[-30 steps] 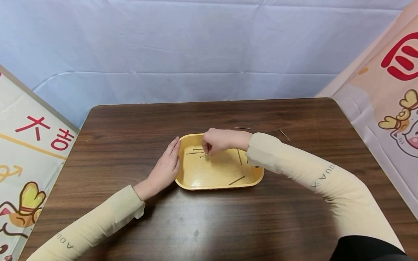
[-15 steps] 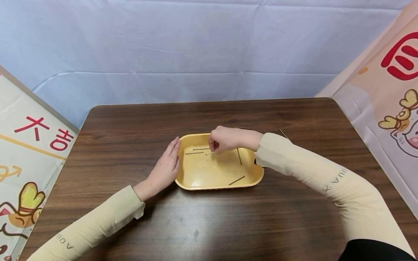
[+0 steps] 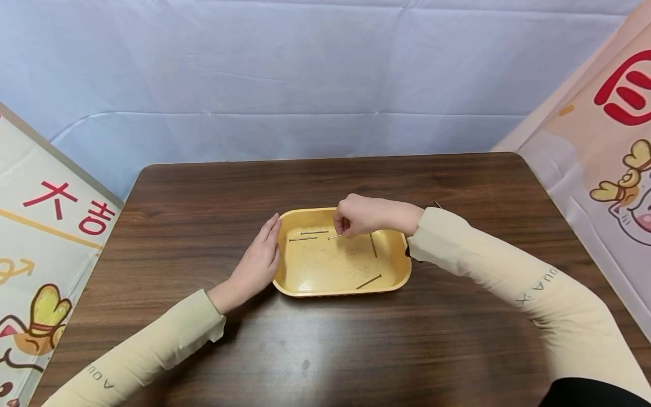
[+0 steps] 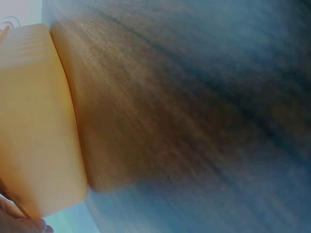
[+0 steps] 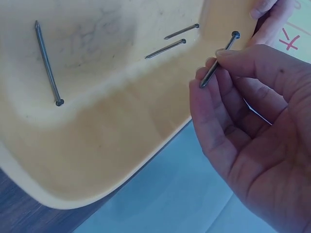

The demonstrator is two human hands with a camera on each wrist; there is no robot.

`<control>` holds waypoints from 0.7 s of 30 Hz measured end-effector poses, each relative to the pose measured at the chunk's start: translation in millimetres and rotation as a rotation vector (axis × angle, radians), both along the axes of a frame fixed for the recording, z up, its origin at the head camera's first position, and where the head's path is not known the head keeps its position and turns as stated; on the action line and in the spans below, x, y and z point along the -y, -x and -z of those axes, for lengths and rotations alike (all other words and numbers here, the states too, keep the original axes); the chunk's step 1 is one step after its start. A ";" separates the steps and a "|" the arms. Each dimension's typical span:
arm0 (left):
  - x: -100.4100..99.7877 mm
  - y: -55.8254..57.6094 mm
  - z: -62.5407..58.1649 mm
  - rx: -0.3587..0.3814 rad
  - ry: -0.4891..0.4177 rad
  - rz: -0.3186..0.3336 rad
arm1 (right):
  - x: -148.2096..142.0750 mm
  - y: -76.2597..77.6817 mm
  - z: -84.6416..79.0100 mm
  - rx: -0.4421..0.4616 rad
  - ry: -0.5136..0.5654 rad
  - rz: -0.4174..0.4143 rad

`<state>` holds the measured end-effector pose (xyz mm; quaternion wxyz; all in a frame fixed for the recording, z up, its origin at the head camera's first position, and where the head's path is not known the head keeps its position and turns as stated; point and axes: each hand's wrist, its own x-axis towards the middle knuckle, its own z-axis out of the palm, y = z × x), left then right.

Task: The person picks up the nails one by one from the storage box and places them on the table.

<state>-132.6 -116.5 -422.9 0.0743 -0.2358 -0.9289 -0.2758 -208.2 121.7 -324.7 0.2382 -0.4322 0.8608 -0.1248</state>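
Observation:
In the head view a shallow yellow plastic tray [image 3: 325, 293] stands on the table. My left hand [image 3: 256, 260] lies against its left end, fingers fairly straight along the outer wall. Over the tray's far side, my right hand [image 3: 358, 216] pinches a nail [image 3: 334, 237] between thumb and fingers. The right wrist view shows that nail [image 5: 221, 60] tilted, its head past the thumb and its point at the fingertips. Loose on the tray floor lie several nails, among them two side by side at left, one nail [image 3: 373, 245] at right and another nail [image 3: 368, 281] near the front.
The dark wood-grain table [image 3: 229, 350] reaches back to a pale cloth backdrop [image 3: 305, 85]. Part of one more nail [image 3: 437, 204] shows on the table behind the right sleeve [image 3: 478, 249]. Printed panels flank both sides.
My right hand has shifted right and slightly away, carrying the pinched nail with it. Its arm now covers the nail behind the tray. My left hand has stayed put.

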 end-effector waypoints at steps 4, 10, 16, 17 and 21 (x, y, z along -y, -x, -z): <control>0.2 -0.1 0.0 -0.002 -0.001 -0.001 | -3.6 -2.5 -4.0 0.004 0.008 0.007; 0.3 0.1 0.2 -0.010 -0.003 -0.002 | -10.5 -3.8 -7.1 -0.004 0.016 0.008; 0.3 0.4 -0.1 -0.015 -0.006 0.001 | -16.9 -6.7 -11.3 -0.004 0.010 0.021; 0.3 0.4 -0.2 -0.016 -0.006 0.001 | -18.0 -7.4 -11.9 -0.004 0.010 0.022; 0.5 0.7 -0.1 -0.020 -0.005 0.003 | -21.8 -9.8 -13.3 -0.001 -0.002 0.040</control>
